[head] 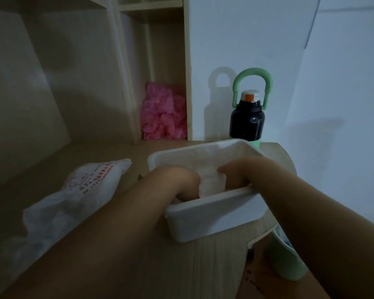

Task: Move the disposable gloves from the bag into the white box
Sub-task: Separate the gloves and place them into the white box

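The disposable gloves (pixel 212 182) lie as a clear, crinkled wad inside the white box (pixel 214 210), between the left hand (pixel 177 180) and the right hand (pixel 240 171). Both hands reach down past the box's rim. Their fingers are hidden by the wad and the box wall, so I cannot tell whether either grip is clamped on the film or only pressing it flat.

The gloves look thin, nearly weightless, soft and slippery, and likely to spring back up. They are best gathered in a loose bunch rather than pinched at one edge.

The bag (pixel 78 197) lies slumped to the left of the box on the pale wood worktop (pixel 181 266). Behind the box stands a dark bottle (pixel 247 119) with a green handle, against a white wall. Behind and to the left of the box, a shelf holds a pink bundle (pixel 163 113). The room is dim.
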The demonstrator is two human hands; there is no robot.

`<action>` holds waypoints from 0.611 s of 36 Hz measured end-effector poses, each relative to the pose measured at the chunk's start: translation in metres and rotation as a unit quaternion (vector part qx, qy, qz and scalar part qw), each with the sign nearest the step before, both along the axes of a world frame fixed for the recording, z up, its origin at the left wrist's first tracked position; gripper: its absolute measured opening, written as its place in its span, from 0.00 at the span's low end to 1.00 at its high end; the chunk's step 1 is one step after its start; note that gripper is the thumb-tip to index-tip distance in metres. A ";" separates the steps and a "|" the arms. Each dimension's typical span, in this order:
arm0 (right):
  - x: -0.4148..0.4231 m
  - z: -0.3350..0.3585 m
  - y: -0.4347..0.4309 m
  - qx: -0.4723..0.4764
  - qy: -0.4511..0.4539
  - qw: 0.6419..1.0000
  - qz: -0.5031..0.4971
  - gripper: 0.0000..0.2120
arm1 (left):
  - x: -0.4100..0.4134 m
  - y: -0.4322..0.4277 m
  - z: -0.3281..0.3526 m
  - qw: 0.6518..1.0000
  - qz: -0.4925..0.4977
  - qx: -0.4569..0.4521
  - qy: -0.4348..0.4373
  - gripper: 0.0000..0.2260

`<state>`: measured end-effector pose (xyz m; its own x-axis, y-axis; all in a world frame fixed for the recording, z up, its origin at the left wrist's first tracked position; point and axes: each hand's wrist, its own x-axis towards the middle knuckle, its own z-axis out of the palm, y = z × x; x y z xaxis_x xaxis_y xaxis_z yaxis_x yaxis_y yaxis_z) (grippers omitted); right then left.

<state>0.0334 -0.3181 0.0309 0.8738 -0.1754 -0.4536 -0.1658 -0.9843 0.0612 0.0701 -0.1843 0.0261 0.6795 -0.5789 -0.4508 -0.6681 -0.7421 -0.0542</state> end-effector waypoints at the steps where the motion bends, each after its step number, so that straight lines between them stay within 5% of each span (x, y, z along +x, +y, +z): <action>1: 0.001 -0.001 -0.002 -0.002 0.005 1.000 -0.004 0.26 | 0.001 -0.002 -0.002 1.000 -0.002 0.013 0.005 0.18; 5: -0.003 0.000 -0.005 0.019 -0.040 0.999 -0.003 0.27 | -0.003 0.000 0.003 1.000 0.000 -0.025 0.019 0.20; 10: -0.017 0.022 0.007 0.084 -0.199 0.976 -0.014 0.37 | -0.011 0.028 0.026 0.972 -0.011 -0.222 -0.070 0.24; 16: -0.040 0.040 0.057 0.205 -0.339 0.918 0.021 0.26 | -0.023 0.089 0.042 0.873 0.030 -0.482 -0.073 0.13; 22: -0.053 0.030 0.122 0.279 -0.425 0.859 0.060 0.23 | -0.030 0.150 0.018 0.790 0.126 -0.584 -0.137 0.14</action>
<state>-0.0194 -0.1962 0.0609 0.9273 -0.0226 0.3736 0.1883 -0.8344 -0.5179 0.0404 -0.0348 0.0439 0.8187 -0.3229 0.4749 -0.5735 -0.5011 0.6481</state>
